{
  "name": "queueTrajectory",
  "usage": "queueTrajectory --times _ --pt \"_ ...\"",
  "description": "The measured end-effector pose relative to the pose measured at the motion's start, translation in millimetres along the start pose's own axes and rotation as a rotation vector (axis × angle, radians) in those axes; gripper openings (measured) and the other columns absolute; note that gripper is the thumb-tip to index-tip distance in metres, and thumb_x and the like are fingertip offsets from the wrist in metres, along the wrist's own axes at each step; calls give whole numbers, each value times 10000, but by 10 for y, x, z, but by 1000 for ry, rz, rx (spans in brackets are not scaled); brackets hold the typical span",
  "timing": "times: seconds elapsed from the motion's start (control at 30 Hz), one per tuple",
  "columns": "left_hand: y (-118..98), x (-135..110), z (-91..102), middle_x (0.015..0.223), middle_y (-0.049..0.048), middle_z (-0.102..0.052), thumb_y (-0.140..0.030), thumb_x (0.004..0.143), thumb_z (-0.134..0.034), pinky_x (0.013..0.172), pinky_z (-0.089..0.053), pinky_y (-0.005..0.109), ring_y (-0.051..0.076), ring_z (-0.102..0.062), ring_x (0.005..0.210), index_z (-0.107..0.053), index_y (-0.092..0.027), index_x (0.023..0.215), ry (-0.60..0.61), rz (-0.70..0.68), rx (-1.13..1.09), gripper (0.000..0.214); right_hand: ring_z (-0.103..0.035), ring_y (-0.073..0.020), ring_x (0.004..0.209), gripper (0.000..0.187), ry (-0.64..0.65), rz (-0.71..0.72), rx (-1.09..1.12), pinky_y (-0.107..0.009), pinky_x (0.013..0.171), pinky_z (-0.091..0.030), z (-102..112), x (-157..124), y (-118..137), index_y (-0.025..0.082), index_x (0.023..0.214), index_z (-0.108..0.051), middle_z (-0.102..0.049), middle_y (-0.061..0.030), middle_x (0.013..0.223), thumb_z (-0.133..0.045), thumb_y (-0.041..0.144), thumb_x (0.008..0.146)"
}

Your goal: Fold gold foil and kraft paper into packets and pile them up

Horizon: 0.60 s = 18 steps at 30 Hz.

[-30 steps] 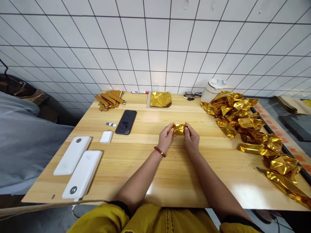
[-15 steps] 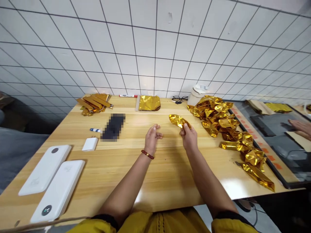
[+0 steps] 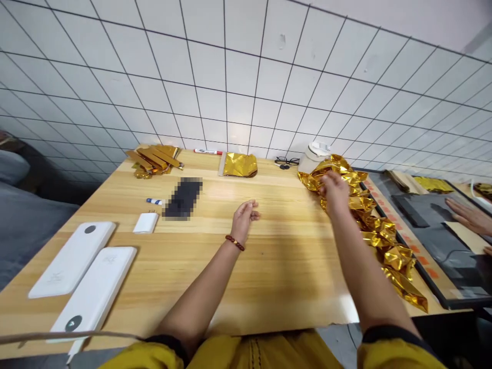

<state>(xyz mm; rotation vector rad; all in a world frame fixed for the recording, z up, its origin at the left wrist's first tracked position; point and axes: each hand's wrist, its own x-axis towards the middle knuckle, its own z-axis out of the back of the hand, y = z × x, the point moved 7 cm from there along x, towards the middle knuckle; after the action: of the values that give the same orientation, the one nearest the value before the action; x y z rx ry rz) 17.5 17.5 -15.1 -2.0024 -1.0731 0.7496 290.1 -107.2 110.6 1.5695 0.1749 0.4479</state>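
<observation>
My left hand (image 3: 245,219) rests on the wooden table (image 3: 277,266) near its middle, fingers loosely curled and apart, holding nothing. My right hand (image 3: 335,190) reaches far right and lies on a long heap of crumpled gold foil pieces (image 3: 384,241) along the table's right edge. I see it from the back. Its fingers sink into the foil, so their grip is hidden. A flat stack of gold foil sheets (image 3: 240,165) sits at the back centre. Folded gold strips (image 3: 154,159) lie at the back left.
On the left lie a dark phone (image 3: 183,198), a white charger (image 3: 146,223), a small tube (image 3: 155,201) and two white power banks (image 3: 73,259). A red marker (image 3: 207,151), glasses (image 3: 286,162) and a white container (image 3: 314,156) line the wall. Another person's hand (image 3: 469,218) rests on the neighbouring dark surface.
Both hands held a gold foil piece at the table's middle. The left let go and stayed put; the right carried the piece rightward to the foil heap.
</observation>
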Motion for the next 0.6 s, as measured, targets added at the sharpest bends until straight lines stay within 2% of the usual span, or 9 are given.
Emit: queueTrajectory --times 0.13,0.2,0.27,0.33,0.4,0.47,0.53,0.6 --pt "-49 -49 29 974 78 -677 -359 719 -735 606 -485 242 88 -615 617 -644 -140 967 -16 42 -30 343 -433 -53 471 371 243 -131 142 -219 466 -357 -607 -975 -578 149 950 -663 -655 -7 720 -726 346 642" --pt "-135 -102 82 961 74 -681 -316 721 -731 593 -472 228 84 -614 617 -643 -143 960 -77 69 -45 309 -432 -53 484 382 307 -209 193 -222 480 -369 -820 -1288 -771 150 952 -666 -660 -18 751 -720 370 644" --pt "-306 -197 159 958 70 -685 -281 721 -728 577 -453 206 73 -609 613 -642 -147 945 -165 64 -70 274 -446 -64 502 396 322 -219 164 -229 498 -389 -927 -1465 -884 148 959 -664 -658 -23 753 -702 410 665" --pt "-562 -345 180 1001 72 -688 -274 727 -725 601 -461 203 76 -621 652 -650 -160 964 -143 34 -85 274 -474 -83 539 411 342 -155 84 -237 521 -409 -974 -1550 -930 150 983 -661 -647 -19 747 -686 435 688" --pt "-872 -558 180 1033 79 -691 -301 740 -720 635 -480 216 94 -636 696 -671 -171 985 -33 0 -24 281 -459 -95 537 414 411 -106 -10 -235 505 -387 -1014 -1603 -964 144 977 -672 -611 -5 677 -674 454 702" --pt "-1207 -807 233 1023 89 -703 -326 757 -712 653 -495 238 113 -641 710 -695 -180 985 68 -47 127 271 -431 -101 523 423 453 -78 -74 -235 489 -354 -1024 -1629 -987 137 982 -681 -558 14 604 -655 469 722" --pt "-1613 -1001 359 968 93 -714 -317 785 -692 663 -503 251 121 -636 700 -718 -175 951 84 -198 320 221 -411 -101 518 434 473 -69 -95 -238 486 -334 -1025 -1641 -997 131 989 -683 -535 20 592 -648 476 729" --pt "-2104 -1074 541 886 77 -714 -297 784 -697 671 -508 248 112 -620 674 -725 -170 904 -31 -472 391 177 -379 -97 505 440 477 -65 -107 -239 483 -315 -1031 -1646 -996 127 990 -687 -505 31 578 -647 477 727"
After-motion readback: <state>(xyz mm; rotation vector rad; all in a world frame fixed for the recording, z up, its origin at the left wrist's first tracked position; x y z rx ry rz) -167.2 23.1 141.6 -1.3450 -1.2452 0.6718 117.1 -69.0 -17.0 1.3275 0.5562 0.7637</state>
